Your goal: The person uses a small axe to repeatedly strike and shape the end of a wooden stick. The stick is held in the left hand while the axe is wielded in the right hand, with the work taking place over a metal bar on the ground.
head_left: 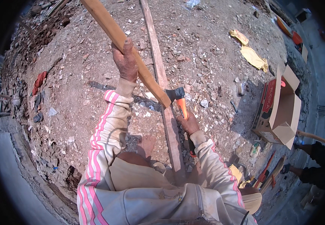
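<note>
My left hand [126,62] is wrapped round a long orange-brown wooden beam [106,23], which slants from the upper left down toward the middle. In my right hand [189,123] is a hatchet [181,105] with an orange and black handle, gripped a little below its dark head. The hatchet's head is at the beam's lower end; whether the blade touches the wood I cannot tell. Beneath that end a long, weathered plank [157,56] lies on the ground, running from the far edge to between my legs.
Stony, rubble-strewn soil [203,63] surrounds me. To the right stands an opened cardboard box [282,108], with crumpled yellow sheets [253,58] beyond it. A red-handled tool [265,171] lies near right, by another person's legs [312,161]. A red cloth [39,82] lies far left.
</note>
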A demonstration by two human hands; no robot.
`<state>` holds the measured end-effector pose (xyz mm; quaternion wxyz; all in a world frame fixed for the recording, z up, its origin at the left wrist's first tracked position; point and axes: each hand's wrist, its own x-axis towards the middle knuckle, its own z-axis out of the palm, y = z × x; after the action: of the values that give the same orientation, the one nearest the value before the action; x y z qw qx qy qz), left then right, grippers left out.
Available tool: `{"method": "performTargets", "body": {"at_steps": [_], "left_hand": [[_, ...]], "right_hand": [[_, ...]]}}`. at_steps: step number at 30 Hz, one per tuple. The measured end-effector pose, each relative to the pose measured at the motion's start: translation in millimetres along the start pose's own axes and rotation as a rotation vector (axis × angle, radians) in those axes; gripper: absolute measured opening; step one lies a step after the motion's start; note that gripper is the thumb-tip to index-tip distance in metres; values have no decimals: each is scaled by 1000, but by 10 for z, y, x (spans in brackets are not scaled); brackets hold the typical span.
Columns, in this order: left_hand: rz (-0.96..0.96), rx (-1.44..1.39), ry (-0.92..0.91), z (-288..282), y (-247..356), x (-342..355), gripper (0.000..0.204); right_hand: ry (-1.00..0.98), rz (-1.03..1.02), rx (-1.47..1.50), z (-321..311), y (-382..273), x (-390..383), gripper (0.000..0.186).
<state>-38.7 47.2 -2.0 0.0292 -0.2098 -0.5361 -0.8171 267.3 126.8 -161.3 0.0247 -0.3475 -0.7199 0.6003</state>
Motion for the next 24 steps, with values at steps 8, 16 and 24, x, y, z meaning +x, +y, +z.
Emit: {"method": "performTargets", "body": {"at_steps": [8,16,24], "left_hand": [[143,70,21,152,-143,-167,41],[45,41,-92,-34,-1137,-162,33],[112,117,7,-97,-2337,347,36]], "right_hand": [[123,-310,-117,-196,-788,14,27],[158,-342,-157,133,-175,887,26],[379,-668,92,22,-489,1892,27]]}}
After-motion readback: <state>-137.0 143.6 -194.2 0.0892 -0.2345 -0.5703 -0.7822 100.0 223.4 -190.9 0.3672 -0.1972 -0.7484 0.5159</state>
